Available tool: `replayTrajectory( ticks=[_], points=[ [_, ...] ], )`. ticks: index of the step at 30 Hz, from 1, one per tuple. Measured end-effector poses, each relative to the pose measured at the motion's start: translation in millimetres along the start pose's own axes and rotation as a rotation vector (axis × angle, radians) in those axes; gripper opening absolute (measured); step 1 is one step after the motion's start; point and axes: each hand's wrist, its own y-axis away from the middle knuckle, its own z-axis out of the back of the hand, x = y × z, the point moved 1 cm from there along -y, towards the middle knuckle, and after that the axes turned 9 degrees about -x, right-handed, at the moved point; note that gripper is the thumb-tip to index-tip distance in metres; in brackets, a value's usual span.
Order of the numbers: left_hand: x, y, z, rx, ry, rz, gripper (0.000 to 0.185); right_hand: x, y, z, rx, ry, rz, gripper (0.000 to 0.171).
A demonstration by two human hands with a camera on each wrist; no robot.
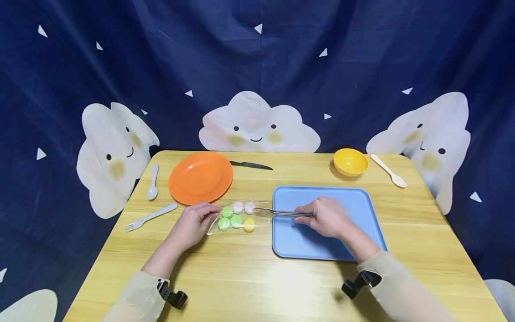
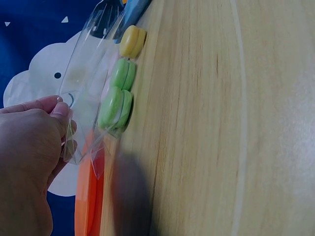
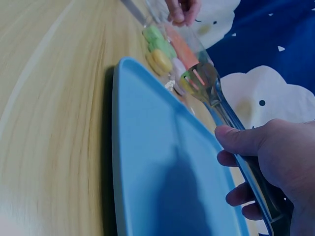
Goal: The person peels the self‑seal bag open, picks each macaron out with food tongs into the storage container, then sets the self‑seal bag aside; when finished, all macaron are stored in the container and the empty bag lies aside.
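My left hand (image 1: 194, 225) pinches the near-left end of a clear plastic bag (image 2: 81, 81) between thumb and fingers. Several macarons lie in the bag's area on the table: green ones (image 1: 236, 221), two pale pinkish-white ones (image 1: 238, 207) and a yellow one (image 1: 249, 225). My right hand (image 1: 327, 217) grips metal serving tongs (image 1: 289, 213) over the blue tray (image 1: 297, 243). The tongs' slotted tips (image 3: 203, 81) reach left past the tray edge and overlap the bag's right side, close to a pale macaron. In the left wrist view, green macarons (image 2: 115, 107) stand near the pinched end.
Behind my left hand are an orange plate (image 1: 201, 178) and a black knife (image 1: 251, 166). A white spoon (image 1: 153, 182) and a white fork (image 1: 150, 217) lie at the left. A yellow bowl (image 1: 351, 162) and a cream spoon (image 1: 388, 171) sit at the back right.
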Motion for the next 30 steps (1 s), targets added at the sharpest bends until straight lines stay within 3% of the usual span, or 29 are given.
replayTrajectory(
  ticks=[5,11,19,30],
  points=[
    [0.0,-0.1,-0.9,-0.003,0.006,0.0,0.018,4.0,-4.6,-9.6,-0.037,-0.037,0.01,0.021],
    [1.6,0.3,-2.0,-0.005,0.018,0.0,0.018,8.0,-7.2,-15.6,-0.046,-0.074,-0.02,0.035],
    [1.8,0.5,-1.3,0.004,0.013,0.019,0.02,8.0,-13.0,-18.5,0.029,-0.081,-0.082,0.044],
    [1.2,-2.2,-3.1,-0.005,0.03,-0.008,0.019,7.2,-22.1,-21.3,0.111,-0.045,-0.073,0.046]
  ],
)
